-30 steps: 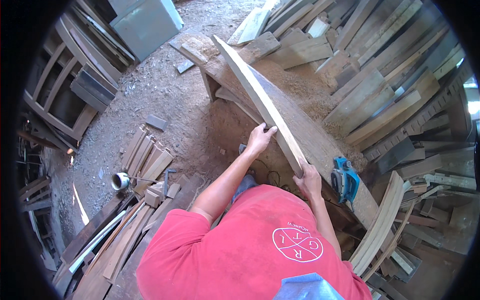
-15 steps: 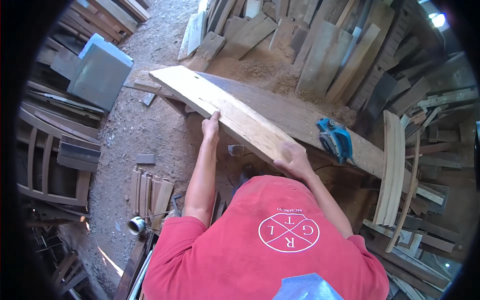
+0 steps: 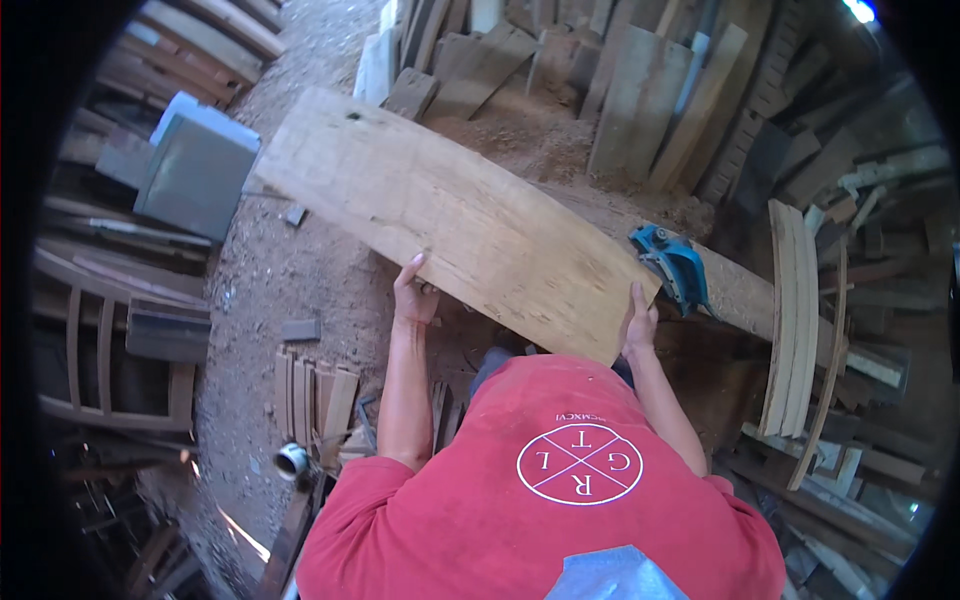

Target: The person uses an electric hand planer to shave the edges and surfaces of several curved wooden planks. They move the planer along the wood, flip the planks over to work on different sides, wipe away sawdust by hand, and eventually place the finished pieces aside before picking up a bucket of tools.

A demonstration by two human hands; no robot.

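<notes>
A wide, pale wooden board (image 3: 450, 220) slants across the middle, its broad face turned up toward me. My left hand (image 3: 414, 290) grips its near long edge, thumb on top and fingers curled below. At the board's right end, my right hand (image 3: 640, 325) is closed on the short edge, with part of the fingers hidden beneath. Just beyond that end, a blue electric hand planer (image 3: 672, 268) rests on the wooden bench plank (image 3: 745, 295). Most of the plank is covered by the board.
Leaning boards (image 3: 640, 105) and sawdust (image 3: 535, 145) fill the far side. A grey box (image 3: 195, 170) stands at the left, near a curved wooden frame (image 3: 105, 340). Short wood strips (image 3: 315, 395) and a white cup-like object (image 3: 291, 460) lie by my left arm. Curved planks (image 3: 790, 320) stand at the right.
The board has tipped so that more of its broad face shows. My right hand has shifted right and outward to the board's end; my left hand is slightly lower.
</notes>
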